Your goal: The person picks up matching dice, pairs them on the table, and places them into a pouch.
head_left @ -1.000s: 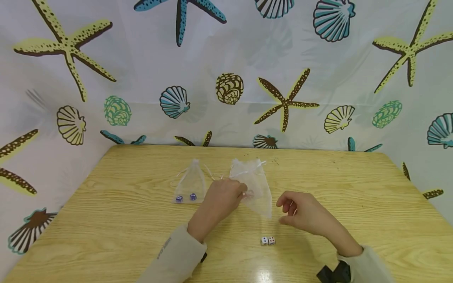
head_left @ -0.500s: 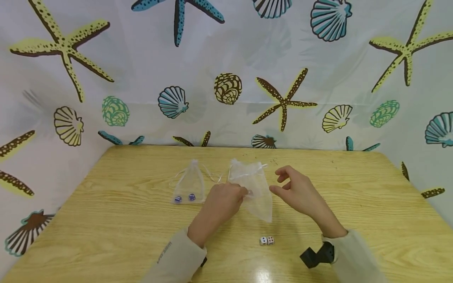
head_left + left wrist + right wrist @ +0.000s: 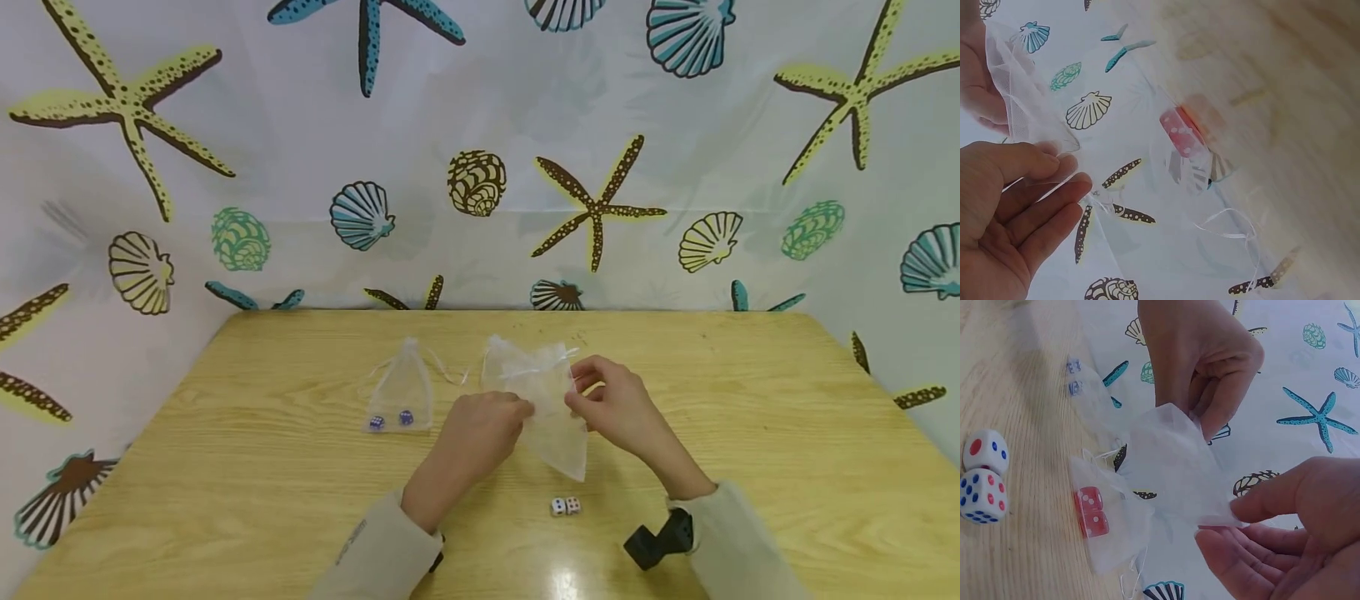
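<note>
A sheer white drawstring pouch (image 3: 555, 421) is held up between my two hands. My left hand (image 3: 483, 433) pinches its left side, thumb against fingers, as the left wrist view shows. On the opposite edge, the thumb and fingertips of my right hand (image 3: 1285, 531) grip the mesh. Nothing shows inside this pouch. Behind it lies a second pouch with two red dice (image 3: 1091, 511), mostly hidden in the head view. Two white dice (image 3: 566, 506) with red and blue pips sit side by side on the table, nearer to me.
Left of my hands, a third sheer pouch (image 3: 405, 383) lies flat with two blue dice (image 3: 392, 419) at its bottom. The wooden table (image 3: 262, 467) ends at a white cloth (image 3: 420, 267) printed with shells and starfish.
My right hand has moved leftward from beside the pouch and now grips its right edge. The left hand keeps its pinch on the pouch. The white dice have not moved.
</note>
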The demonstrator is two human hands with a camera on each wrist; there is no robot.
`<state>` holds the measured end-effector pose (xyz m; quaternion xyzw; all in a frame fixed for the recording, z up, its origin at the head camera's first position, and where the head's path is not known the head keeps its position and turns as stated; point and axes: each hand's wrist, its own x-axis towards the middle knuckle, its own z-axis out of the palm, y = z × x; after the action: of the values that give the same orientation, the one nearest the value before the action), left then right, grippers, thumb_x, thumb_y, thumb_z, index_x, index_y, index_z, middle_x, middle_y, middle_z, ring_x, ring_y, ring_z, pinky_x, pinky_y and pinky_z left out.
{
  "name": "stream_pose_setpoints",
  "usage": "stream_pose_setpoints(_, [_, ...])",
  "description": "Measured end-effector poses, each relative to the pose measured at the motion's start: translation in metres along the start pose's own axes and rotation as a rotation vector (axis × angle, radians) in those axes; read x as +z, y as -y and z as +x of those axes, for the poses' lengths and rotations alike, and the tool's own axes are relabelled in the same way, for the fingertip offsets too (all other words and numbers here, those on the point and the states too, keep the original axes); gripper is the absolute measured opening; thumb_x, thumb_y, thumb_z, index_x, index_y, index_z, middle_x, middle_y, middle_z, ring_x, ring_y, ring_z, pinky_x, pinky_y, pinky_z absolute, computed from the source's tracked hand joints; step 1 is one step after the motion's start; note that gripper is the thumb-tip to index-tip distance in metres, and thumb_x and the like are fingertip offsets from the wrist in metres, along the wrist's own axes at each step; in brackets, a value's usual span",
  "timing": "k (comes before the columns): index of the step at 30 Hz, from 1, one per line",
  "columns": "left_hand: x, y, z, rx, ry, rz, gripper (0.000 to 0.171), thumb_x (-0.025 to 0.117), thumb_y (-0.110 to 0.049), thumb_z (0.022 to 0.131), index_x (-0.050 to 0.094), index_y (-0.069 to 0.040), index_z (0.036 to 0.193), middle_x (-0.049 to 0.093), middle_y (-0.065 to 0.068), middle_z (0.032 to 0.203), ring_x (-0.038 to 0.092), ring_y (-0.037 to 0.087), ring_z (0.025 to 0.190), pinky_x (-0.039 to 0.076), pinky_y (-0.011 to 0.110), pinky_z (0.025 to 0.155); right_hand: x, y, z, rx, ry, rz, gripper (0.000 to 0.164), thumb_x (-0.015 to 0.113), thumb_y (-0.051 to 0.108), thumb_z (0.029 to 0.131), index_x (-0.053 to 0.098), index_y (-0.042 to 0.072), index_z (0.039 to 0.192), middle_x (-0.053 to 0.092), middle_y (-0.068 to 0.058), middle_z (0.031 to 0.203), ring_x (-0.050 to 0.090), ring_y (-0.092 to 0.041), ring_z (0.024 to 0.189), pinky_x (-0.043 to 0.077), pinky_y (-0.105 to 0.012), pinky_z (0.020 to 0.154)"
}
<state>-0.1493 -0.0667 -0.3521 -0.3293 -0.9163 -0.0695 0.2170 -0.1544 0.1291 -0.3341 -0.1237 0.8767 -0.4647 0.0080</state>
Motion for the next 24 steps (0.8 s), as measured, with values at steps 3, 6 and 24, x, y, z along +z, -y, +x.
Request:
stream_pose_setpoints(3, [-0.002, -0.001, 0.000, 0.008, -0.009, -0.009, 0.015, 0.069, -0.002, 0.081, 0.074, -0.016, 0.085, 0.071, -0.001, 0.075, 0.064, 0.013, 0.060, 0.046, 0.023, 0.046, 0.000, 0.000, 0.001, -0.015, -0.038, 0.010, 0.019, 0.060, 0.004, 0.089, 0.061, -0.003, 0.107, 0.062, -0.016, 0.090, 0.065, -0.015, 0.065, 0.057, -0.036, 0.056])
stream_pose_setpoints(6, [-0.002, -0.001, -0.001, 0.008, -0.017, -0.032, 0.014, 0.068, -0.001, 0.082, 0.073, -0.013, 0.084, 0.070, 0.000, 0.074, 0.063, 0.014, 0.060, 0.046, 0.024, 0.047, -0.001, -0.001, 0.002, -0.007, -0.075, 0.032, 0.015, 0.060, 0.003, 0.089, 0.063, -0.003, 0.102, 0.062, -0.014, 0.086, 0.066, -0.016, 0.064, 0.057, -0.035, 0.056])
stream_pose_setpoints(24, [-0.004, 0.010, 0.001, -0.148, -0.065, -0.298, 0.026, 0.064, -0.011, 0.090, 0.063, -0.006, 0.116, 0.069, 0.007, 0.107, 0.068, 0.017, 0.082, 0.051, 0.025, 0.057, -0.021, 0.002, -0.001, -0.071, -0.115, 0.035, 0.015, 0.061, 0.000, 0.088, 0.063, -0.005, 0.102, 0.062, -0.016, 0.085, 0.066, -0.021, 0.068, 0.056, -0.027, 0.057])
